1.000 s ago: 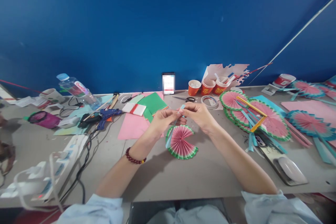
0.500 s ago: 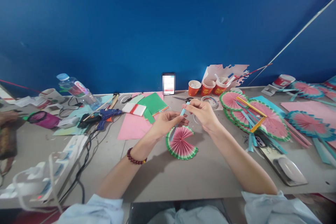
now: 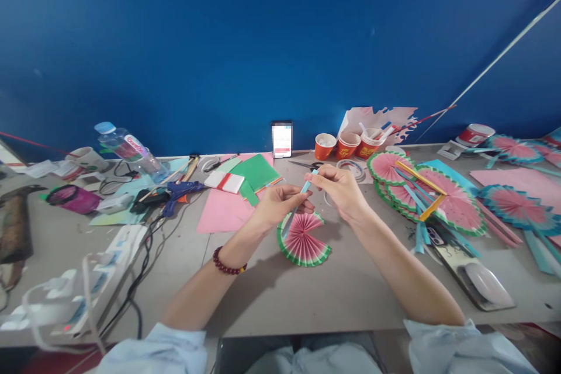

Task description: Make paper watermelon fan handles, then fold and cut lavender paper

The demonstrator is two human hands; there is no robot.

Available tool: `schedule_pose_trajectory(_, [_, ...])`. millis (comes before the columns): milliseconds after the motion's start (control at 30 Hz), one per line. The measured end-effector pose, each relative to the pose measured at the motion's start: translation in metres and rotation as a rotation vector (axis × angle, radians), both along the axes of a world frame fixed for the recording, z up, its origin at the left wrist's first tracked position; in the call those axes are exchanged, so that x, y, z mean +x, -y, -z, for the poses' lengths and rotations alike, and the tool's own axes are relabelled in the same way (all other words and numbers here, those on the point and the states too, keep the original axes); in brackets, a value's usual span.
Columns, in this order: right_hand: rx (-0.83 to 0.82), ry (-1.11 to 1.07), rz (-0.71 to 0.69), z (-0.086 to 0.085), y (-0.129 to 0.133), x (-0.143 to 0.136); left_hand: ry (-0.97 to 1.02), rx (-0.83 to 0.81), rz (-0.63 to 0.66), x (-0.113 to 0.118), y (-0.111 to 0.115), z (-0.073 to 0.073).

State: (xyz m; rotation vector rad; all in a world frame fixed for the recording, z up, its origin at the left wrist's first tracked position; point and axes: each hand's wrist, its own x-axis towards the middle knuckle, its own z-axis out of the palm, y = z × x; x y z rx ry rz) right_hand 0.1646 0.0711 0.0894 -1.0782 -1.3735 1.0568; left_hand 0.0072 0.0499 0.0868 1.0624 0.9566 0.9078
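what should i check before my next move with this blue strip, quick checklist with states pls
1. Strip gripped: ok, between the left hand and right hand.
2. Fan resting on the table: ok, below the hands in view.
3. Fan a full circle: not ok, a gap on its right side.
4. Strip attached to fan: cannot tell, they overlap in view.
5. Scissors on the table: ok, beyond the hands.
6. Glue gun hot: cannot tell.
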Motion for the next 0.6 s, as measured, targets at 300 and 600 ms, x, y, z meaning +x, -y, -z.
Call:
schedule_pose_trajectory(300, [0.036,0.040,0.003,0.0043,-0.0015,-0.0004,-0.035,-0.040,-0.021,-0.0017,-0.0041,0.0001])
schedule_pose_trajectory(600, [-0.128,-0.001,-0.277,0.0039,-0.0007,-0.0028,-0.010,0.018,-0.058,0.0003,-0.0017,0.0036])
